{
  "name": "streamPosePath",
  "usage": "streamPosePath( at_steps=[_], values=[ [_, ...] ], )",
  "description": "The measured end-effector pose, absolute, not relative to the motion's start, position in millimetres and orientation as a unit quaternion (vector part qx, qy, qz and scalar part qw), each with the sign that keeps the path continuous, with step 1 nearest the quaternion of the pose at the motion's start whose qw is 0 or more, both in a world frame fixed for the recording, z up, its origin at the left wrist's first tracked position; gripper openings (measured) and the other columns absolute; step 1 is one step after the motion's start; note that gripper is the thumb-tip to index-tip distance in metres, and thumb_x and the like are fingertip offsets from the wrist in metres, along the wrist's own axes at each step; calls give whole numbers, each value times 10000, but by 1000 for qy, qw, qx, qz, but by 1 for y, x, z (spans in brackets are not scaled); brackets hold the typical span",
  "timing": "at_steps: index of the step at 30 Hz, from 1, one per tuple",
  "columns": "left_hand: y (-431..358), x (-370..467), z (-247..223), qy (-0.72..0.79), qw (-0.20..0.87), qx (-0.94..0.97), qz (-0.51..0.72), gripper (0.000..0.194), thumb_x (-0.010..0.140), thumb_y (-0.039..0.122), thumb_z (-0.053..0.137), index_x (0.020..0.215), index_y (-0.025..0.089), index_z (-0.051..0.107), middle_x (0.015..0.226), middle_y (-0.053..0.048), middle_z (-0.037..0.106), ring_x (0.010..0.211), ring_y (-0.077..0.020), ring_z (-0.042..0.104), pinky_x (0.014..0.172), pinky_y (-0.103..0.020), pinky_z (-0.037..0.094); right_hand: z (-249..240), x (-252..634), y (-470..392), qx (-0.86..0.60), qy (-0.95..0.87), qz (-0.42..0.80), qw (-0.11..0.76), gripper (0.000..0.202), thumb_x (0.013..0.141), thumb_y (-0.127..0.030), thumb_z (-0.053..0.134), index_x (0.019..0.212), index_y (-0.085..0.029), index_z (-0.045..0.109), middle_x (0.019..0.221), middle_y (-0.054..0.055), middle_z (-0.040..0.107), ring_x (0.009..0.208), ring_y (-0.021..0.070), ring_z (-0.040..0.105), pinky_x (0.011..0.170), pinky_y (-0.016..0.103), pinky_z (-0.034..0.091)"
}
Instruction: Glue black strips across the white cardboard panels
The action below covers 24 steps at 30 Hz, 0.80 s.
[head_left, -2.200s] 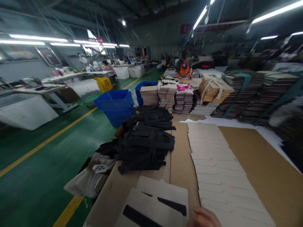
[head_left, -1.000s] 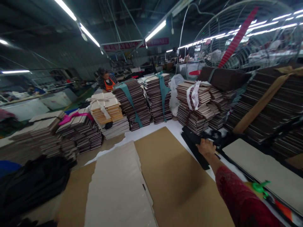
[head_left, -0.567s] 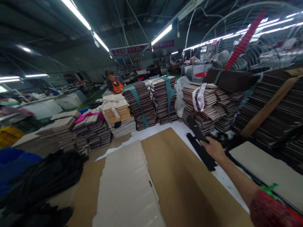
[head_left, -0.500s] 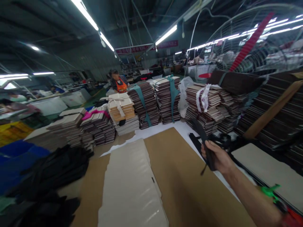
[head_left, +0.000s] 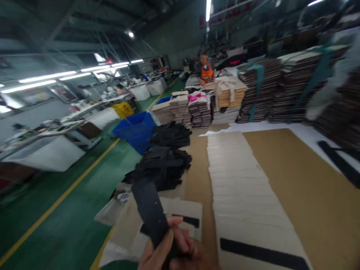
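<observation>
At the bottom of the view, my left hand [head_left: 158, 250] is closed around a flat black strip [head_left: 150, 210] of what looks like cloth, its thumb lying along it. The strip tilts up to the left and has small pale specks; I cannot tell if it is one layer or several. My right hand [head_left: 188, 245] is against the strip's lower end, with its fingers curled on it. Beyond them lies a heap of black strips [head_left: 160, 165]. On the right, overlapping pale sheets [head_left: 242, 183] run up the table, with a black strip [head_left: 261, 254] across the nearest one.
Brown board [head_left: 303, 161] covers the table. Tied stacks of panels [head_left: 258, 90] line its far side. A blue bin [head_left: 136, 129] and a yellow crate [head_left: 123, 109] stand left on the green floor [head_left: 92, 187]. Farther back is a person in an orange apron [head_left: 207, 72].
The view has swung left. My right hand has come from the table's right side to the near left with black material in it. My left hand has entered view, gripping the strip.
</observation>
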<state>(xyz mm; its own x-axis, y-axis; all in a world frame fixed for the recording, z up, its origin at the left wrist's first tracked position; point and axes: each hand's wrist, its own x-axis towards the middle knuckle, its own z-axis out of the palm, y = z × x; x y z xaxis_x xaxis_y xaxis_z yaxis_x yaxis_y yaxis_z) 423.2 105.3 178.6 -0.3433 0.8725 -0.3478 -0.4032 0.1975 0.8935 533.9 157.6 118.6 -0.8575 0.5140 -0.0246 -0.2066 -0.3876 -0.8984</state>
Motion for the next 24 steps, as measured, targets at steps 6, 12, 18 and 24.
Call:
streamPosePath(
  at_steps=[6,12,18,24],
  values=[
    [-1,286,163,519,482,121,696,309,872,402,631,1057,155,605,559,87,472,391,-37,306,488,-213,416,131,407,100,-275,-633,704,169,377,849,-566,551,810,-199,628,772,14,612,740,159,557,656,248,446],
    [-61,231,145,547,558,106,615,412,797,485,673,635,113,604,460,15,491,380,-71,427,413,-204,322,148,302,58,-283,-573,753,157,364,734,-535,702,853,-206,601,726,-21,575,632,125,525,570,227,427],
    [-79,209,142,526,561,132,626,512,821,598,615,904,96,668,459,40,501,337,-31,283,365,-191,151,119,288,67,-297,-611,724,121,379,809,-558,591,808,-189,675,650,9,603,619,155,561,632,289,476],
    [-75,204,133,529,574,134,611,611,899,630,454,1021,62,642,530,-51,645,302,-49,349,342,-185,223,101,307,79,-205,-747,627,85,372,837,-529,570,1028,-256,736,1354,84,569,1277,274,466,1092,480,327]
  ],
)
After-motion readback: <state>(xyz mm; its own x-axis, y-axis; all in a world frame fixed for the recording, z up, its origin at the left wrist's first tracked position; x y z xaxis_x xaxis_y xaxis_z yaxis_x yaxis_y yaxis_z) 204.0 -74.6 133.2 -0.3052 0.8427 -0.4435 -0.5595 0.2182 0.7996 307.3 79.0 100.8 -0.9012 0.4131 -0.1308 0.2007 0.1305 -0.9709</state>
